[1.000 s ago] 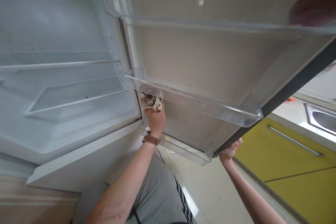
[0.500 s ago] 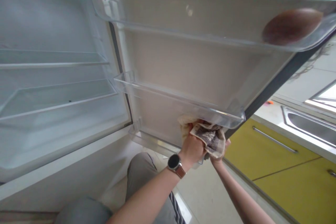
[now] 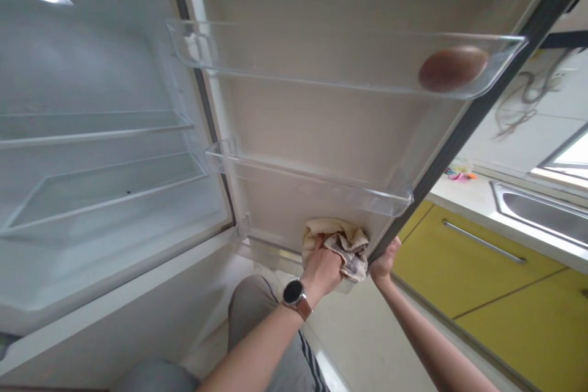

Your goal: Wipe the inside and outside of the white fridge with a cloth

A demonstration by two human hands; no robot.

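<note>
My left hand (image 3: 321,266), with a watch on the wrist, is closed on a beige patterned cloth (image 3: 342,242) pressed against the inside of the open fridge door (image 3: 321,128), just under the middle clear door bin (image 3: 312,180). My right hand (image 3: 383,260) grips the door's dark lower edge beside the cloth. A brown oval thing (image 3: 452,67) lies in the upper door bin (image 3: 344,55).
The fridge interior (image 3: 92,153) with clear shelves is on the left. Yellow cabinets (image 3: 500,294) with a metal handle and a steel sink (image 3: 542,211) on a white counter are to the right. My knee in grey trousers (image 3: 257,312) is below.
My left hand has slid the cloth from the hinge side of the door rightward to the lower right corner. The view has tipped upward, bringing the upper bin and brown thing into view.
</note>
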